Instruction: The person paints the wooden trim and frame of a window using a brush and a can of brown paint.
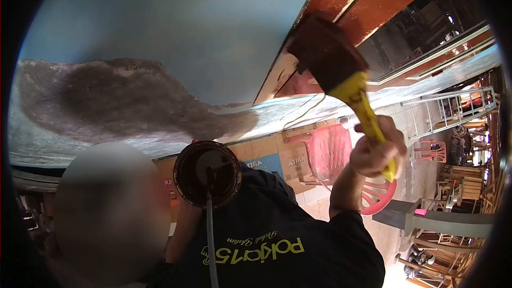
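My right hand [380,149] grips the yellow handle of a wide paintbrush [329,56]. The brush's bristles are coated dark reddish brown and overlap a red-brown wooden frame [368,13] with worn, pale patches. Low in front of my dark shirt, my left hand [183,216] holds a round paint can [233,168], which hides most of its fingers. Dark liquid shows inside the can, with a light reflection on it. A thin grey strip [212,245] runs from the can toward the bottom of the view.
A blue wall [176,21] with a bare grey patch [122,98] stands beside the frame. Pink plastic chairs [333,152], cardboard boxes [296,162] and a metal ladder [453,109] are on the tiled floor. Stacked wood [464,181] lies at the right. A blurred oval covers the lower left.
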Motion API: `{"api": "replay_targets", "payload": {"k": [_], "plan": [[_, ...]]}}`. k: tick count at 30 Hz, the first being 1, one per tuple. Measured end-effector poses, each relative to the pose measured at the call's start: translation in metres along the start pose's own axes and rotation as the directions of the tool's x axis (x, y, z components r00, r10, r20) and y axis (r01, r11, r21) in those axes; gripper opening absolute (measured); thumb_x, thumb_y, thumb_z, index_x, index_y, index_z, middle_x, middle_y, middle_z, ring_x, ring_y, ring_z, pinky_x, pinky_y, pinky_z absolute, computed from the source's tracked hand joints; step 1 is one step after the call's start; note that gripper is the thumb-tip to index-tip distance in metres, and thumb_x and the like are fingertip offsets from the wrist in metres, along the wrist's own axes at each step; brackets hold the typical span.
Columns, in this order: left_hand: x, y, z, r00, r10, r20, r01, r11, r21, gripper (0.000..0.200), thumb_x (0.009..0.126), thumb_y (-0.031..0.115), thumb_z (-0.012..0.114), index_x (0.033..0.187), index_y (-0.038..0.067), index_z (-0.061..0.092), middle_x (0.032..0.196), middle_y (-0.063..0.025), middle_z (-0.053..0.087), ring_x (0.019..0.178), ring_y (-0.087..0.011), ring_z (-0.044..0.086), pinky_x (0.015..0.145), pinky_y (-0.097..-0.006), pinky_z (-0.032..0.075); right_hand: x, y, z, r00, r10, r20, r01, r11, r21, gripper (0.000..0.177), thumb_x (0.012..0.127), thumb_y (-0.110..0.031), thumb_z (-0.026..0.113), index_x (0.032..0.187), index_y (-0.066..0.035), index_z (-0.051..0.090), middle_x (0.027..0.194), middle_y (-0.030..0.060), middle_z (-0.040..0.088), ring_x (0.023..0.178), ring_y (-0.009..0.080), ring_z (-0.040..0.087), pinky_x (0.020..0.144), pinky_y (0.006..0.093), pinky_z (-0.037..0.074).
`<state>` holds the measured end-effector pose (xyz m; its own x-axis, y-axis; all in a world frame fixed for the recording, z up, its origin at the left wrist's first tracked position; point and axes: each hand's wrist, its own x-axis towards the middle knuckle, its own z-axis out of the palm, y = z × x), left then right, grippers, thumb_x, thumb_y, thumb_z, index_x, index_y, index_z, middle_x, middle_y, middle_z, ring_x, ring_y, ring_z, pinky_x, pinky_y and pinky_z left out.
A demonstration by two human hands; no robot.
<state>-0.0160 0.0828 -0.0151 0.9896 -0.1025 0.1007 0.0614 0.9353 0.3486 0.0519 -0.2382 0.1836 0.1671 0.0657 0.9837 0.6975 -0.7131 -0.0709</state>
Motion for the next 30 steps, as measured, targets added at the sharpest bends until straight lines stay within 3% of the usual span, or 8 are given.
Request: {"api": "replay_targets", "payload": {"k": [2,7,11,15,18,19,26,30], "plan": [[-0.003,-0.010,-0.038,1.000,-0.008,0.010,0.008,1.000,0.006,0.067,0.097,0.048,0.041,0.144,0.001,0.036,0.147,-0.0193,0.039,0.131,-0.0326,0.046,0.110,-0.0479,0.040,0.002,0.001,0.005,0.997,-0.037,0.073,0.055,0.961,-0.272,0.033,0.098,-0.017,0.039,0.095,0.014,0.051,0.068,0.0223,0.062,0.040,0.0219,0.057,0.035,0.0311,0.046],[0.000,-0.003,-0.022,0.999,-0.032,-0.018,0.032,0.999,0.004,0.068,0.097,0.050,0.040,0.144,0.002,0.037,0.149,-0.0177,0.037,0.132,-0.0324,0.044,0.111,-0.0484,0.039,-0.008,0.004,0.001,0.997,0.063,-0.036,-0.060,0.995,0.084,0.032,0.100,-0.018,0.042,0.096,0.011,0.053,0.068,0.0214,0.062,0.042,0.0221,0.060,0.036,0.0287,0.048],[0.001,-0.007,-0.008,0.999,-0.032,-0.037,0.031,0.999,-0.024,0.068,0.096,0.052,0.040,0.144,0.002,0.038,0.150,-0.0161,0.036,0.134,-0.0319,0.042,0.112,-0.0491,0.037,-0.002,0.006,0.009,0.996,-0.076,0.049,0.086,0.960,-0.265,0.035,0.100,-0.020,0.036,0.097,0.012,0.051,0.064,0.0223,0.059,0.040,0.0235,0.057,0.036,0.0299,0.048],[0.000,-0.005,-0.010,1.000,-0.019,-0.013,0.018,0.997,-0.072,0.068,0.097,0.051,0.040,0.144,0.002,0.038,0.151,-0.0167,0.035,0.134,-0.0318,0.042,0.112,-0.0487,0.036,-0.009,0.004,0.002,0.998,0.038,-0.044,-0.039,0.999,-0.037,0.031,0.099,-0.016,0.038,0.098,0.012,0.050,0.059,0.0188,0.058,0.041,0.0237,0.058,0.036,0.0319,0.048],[-0.001,-0.014,-0.030,0.998,0.043,0.037,-0.042,0.998,-0.041,0.068,0.096,0.050,0.040,0.145,0.002,0.035,0.149,-0.0171,0.037,0.134,-0.0316,0.042,0.112,-0.0478,0.037,-0.005,0.004,0.010,0.999,-0.035,-0.016,0.035,0.999,-0.005,0.025,0.094,-0.014,0.046,0.092,0.007,0.059,0.069,0.0177,0.063,0.053,0.0283,0.062,0.046,0.0360,0.053],[0.003,-0.013,-0.019,0.999,0.036,0.033,-0.034,0.998,-0.047,0.069,0.096,0.050,0.040,0.145,0.002,0.034,0.148,-0.0171,0.038,0.133,-0.0315,0.042,0.112,-0.0475,0.037,0.000,0.008,0.010,0.991,-0.110,0.071,0.122,0.975,-0.188,0.034,0.099,-0.018,0.038,0.097,0.014,0.050,0.059,0.0182,0.057,0.040,0.0250,0.057,0.036,0.0322,0.048],[0.001,-0.008,-0.020,0.997,-0.030,0.064,0.033,0.998,-0.050,0.077,0.094,0.055,0.044,0.147,0.001,0.030,0.145,-0.0165,0.042,0.133,-0.0303,0.043,0.112,-0.0463,0.037,-0.004,0.005,0.006,0.999,-0.029,-0.016,0.029,1.000,0.000,0.032,0.098,-0.017,0.038,0.095,0.013,0.049,0.063,0.0198,0.059,0.039,0.0229,0.056,0.035,0.0301,0.044],[0.001,-0.011,-0.023,0.998,-0.025,0.055,0.027,0.999,-0.030,0.076,0.094,0.055,0.044,0.147,0.002,0.031,0.145,-0.0164,0.042,0.133,-0.0300,0.043,0.111,-0.0464,0.038,0.008,0.009,0.011,0.999,-0.033,-0.026,0.027,0.979,-0.202,0.037,0.099,-0.020,0.036,0.092,0.013,0.050,0.061,0.0198,0.058,0.038,0.0225,0.055,0.034,0.0304,0.044]]}}
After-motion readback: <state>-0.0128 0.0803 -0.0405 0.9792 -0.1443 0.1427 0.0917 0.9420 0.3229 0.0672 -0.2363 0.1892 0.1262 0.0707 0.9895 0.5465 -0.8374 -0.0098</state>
